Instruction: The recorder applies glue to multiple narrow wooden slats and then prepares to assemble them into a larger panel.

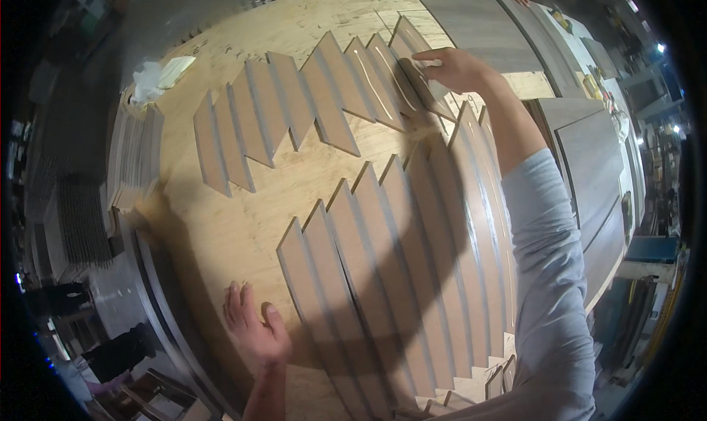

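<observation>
Right hand: fingers part-curled at the right end of the upper row of brown strips; whether anything was gripped could not be told. Left hand: open, nothing held, left of the lower row of strips, over the plywood table. Crumpled white plastic, contents unreadable, lay far left beside stacked panels. Right sleeve hid part of the lower row; grey boards lay beyond it.

Dimly lit workshop: a plywood-topped bench occupies the centre; dark stacked sheets stand at left; small bright lamps shine at far right.
</observation>
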Available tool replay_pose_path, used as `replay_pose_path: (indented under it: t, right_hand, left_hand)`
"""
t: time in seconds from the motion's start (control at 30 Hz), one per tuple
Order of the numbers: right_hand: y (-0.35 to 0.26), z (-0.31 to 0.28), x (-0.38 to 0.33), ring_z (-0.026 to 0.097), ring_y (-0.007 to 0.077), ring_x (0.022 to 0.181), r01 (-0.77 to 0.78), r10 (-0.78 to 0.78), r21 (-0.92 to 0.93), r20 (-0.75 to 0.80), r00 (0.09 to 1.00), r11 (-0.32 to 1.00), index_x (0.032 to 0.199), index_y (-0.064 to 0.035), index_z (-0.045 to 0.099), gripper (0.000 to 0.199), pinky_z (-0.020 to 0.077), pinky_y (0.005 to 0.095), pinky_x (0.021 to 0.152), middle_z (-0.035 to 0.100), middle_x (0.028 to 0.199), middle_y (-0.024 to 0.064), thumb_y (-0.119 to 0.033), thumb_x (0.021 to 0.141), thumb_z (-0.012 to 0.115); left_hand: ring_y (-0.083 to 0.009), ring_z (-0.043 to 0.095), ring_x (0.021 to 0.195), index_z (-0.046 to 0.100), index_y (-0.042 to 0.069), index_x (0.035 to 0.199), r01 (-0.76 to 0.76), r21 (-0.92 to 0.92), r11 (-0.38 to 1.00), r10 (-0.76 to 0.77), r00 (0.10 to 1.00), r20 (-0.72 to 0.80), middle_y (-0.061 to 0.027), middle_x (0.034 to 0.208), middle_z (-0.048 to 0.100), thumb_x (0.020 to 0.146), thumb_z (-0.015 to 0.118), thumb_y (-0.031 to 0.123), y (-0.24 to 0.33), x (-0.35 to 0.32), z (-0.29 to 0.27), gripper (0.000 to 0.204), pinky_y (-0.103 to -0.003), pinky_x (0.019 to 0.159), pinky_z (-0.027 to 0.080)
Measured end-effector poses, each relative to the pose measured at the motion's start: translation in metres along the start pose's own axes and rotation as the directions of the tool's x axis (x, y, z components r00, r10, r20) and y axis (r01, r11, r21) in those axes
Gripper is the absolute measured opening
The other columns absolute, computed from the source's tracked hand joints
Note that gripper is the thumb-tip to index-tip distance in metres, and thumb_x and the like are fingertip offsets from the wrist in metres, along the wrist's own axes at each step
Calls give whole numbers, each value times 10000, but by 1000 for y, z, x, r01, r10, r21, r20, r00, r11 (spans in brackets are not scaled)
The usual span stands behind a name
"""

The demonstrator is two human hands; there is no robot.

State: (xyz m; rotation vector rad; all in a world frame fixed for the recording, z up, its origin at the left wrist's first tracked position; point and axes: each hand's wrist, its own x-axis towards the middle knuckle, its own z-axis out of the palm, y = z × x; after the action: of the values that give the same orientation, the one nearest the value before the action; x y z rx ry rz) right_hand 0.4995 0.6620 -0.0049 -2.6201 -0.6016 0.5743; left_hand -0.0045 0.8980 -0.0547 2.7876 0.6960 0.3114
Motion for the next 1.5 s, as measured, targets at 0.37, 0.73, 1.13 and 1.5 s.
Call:
replay_pose_path:
  t: [0.37, 0.73, 1.13, 1.5]
  right_hand:
    - [19, 0, 17, 651, 194, 693, 204, -154, -527, 139, 978, 825, 1326, -262, 662, 411, 561, 359, 691, 732, 1032, 111, -305, 928, 569]
    - [-15, -27, -16, 670, 201, 868, -54, 49, 30, 147, 988, 998, 1321, -194, 665, 425, 545, 357, 789, 712, 1186, 86, -296, 922, 558]
    - [-25, -8, 12, 703, 252, 832, 38, -9, -305, 95, 995, 952, 1418, -206, 575, 500, 568, 365, 798, 720, 1182, 117, -316, 932, 538]
    - [4, -10, 42, 720, 263, 825, 135, -165, -118, -300, 939, 984, 1189, -117, 723, 373, 553, 400, 771, 741, 971, 189, -362, 940, 592]
  left_hand:
    - [-478, 434, 1318, 497, -29, 1347, 1, 21, 1000, -2, 1000, 19, -266, 1412, 476, 930, 522, 198, 2, -1, 1, 475, -593, 1117, 316]
    - [-481, 421, 1323, 491, -31, 1355, -1, 6, 1000, 1, 1000, 18, -270, 1416, 468, 930, 520, 203, 1, -1, -1, 486, -596, 1119, 300]
    - [-470, 427, 1323, 502, -20, 1341, 13, 58, 998, -16, 999, 52, -255, 1405, 478, 913, 532, 192, 4, 0, -5, 479, -585, 1117, 317]
    - [-468, 427, 1320, 523, -31, 1332, 8, 27, 1000, -8, 1000, 13, -254, 1423, 470, 903, 535, 182, 0, 0, 0, 480, -580, 1118, 312]
